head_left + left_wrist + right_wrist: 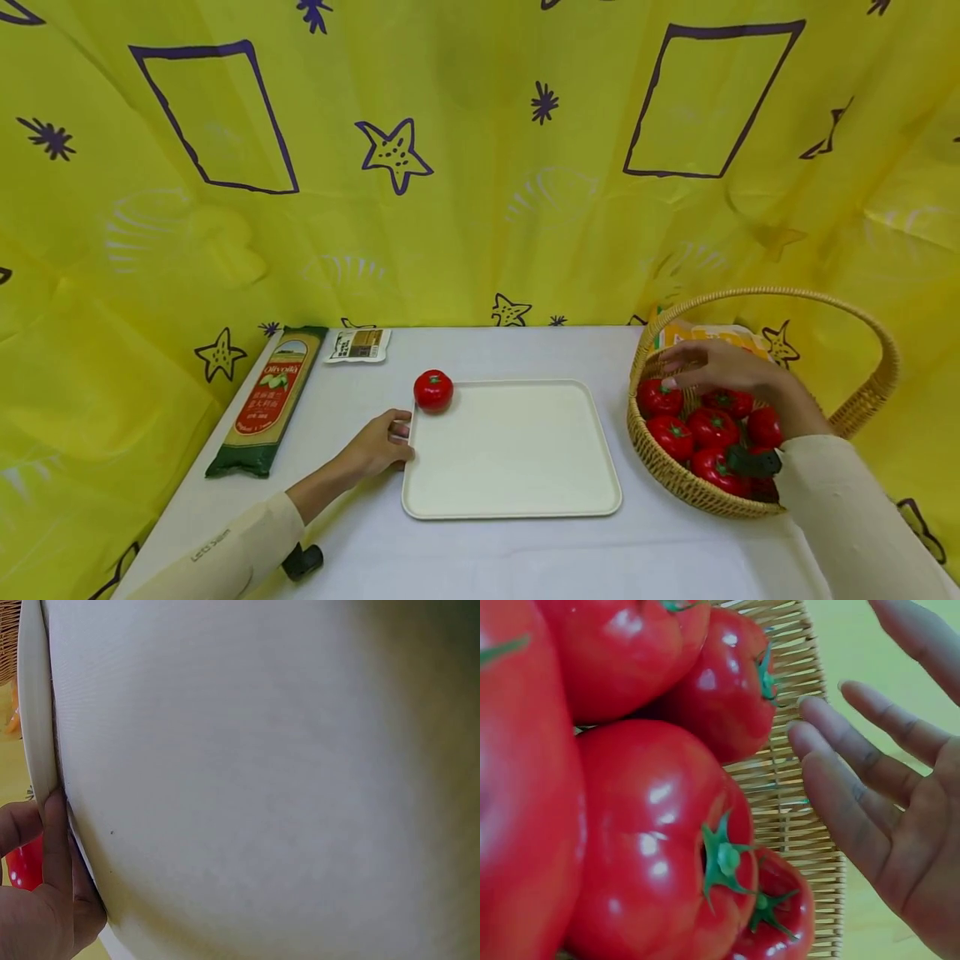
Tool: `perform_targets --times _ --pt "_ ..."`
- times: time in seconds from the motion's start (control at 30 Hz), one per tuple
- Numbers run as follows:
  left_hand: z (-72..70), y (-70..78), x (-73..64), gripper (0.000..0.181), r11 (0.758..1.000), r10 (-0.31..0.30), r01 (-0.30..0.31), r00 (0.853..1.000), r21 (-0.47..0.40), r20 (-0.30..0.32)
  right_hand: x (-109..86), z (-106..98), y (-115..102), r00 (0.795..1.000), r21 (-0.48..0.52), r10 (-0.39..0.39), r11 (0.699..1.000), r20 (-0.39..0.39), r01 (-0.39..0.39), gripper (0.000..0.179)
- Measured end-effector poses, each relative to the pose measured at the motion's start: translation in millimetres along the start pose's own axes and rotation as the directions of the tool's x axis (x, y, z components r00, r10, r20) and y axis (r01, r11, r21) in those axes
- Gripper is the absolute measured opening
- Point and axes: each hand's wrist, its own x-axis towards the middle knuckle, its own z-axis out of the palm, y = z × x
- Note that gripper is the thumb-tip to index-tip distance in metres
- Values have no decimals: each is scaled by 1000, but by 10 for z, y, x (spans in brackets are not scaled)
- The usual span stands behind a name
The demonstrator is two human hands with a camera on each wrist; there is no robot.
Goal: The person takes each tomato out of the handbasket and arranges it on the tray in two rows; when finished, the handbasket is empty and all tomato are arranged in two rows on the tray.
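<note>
My left hand is at the left edge of a white rectangular tray; in the left wrist view, its fingers pinch the rim. One red tomato sits at the tray's back left corner. Over the wicker basket at the right, my right hand hovers with nothing in it. Its fingers are spread and relaxed beside the basket wall in the right wrist view. Inside the basket lie several red tomatoes with green stems, partly covered by the right forearm in the head view.
A green-ended pasta packet lies at the table's left side, near a small white packet at the back. Behind the basket is a yellow-orange packet. The basket's tall handle arches over the right arm. A yellow patterned curtain hangs behind.
</note>
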Motion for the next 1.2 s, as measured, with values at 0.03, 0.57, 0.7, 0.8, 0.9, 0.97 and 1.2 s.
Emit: perform_targets --times 0.03,0.57,0.7,0.8,0.9,0.97,1.2 --pt "1 -1 -1 63 1000 -1 1 1000 -3 -2 26 6 18 1000 1 -1 1000 4 1 62" --pt "-6 -21 -2 62 1000 -6 6 1000 2 -1 215 72 124 994 -23 64 998 87 -63 65" --pt "-8 -20 -5 63 1000 -2 2 1000 0 5 249 72 135 988 -35 95 995 125 -92 71" --pt "-11 -19 -3 64 1000 6 -6 1000 -9 14 267 66 149 983 -46 116 993 145 -110 72" --pt "-13 -18 5 63 1000 4 -4 1000 -15 12 278 54 153 980 -43 113 993 165 -108 69" --pt "-15 -15 9 63 1000 3 -3 1000 -9 9 280 45 148 977 -36 102 995 186 -96 67" --pt "-12 -23 22 62 1000 5 -5 1000 -11 -2 270 30 135 965 -6 112 993 236 -114 64"
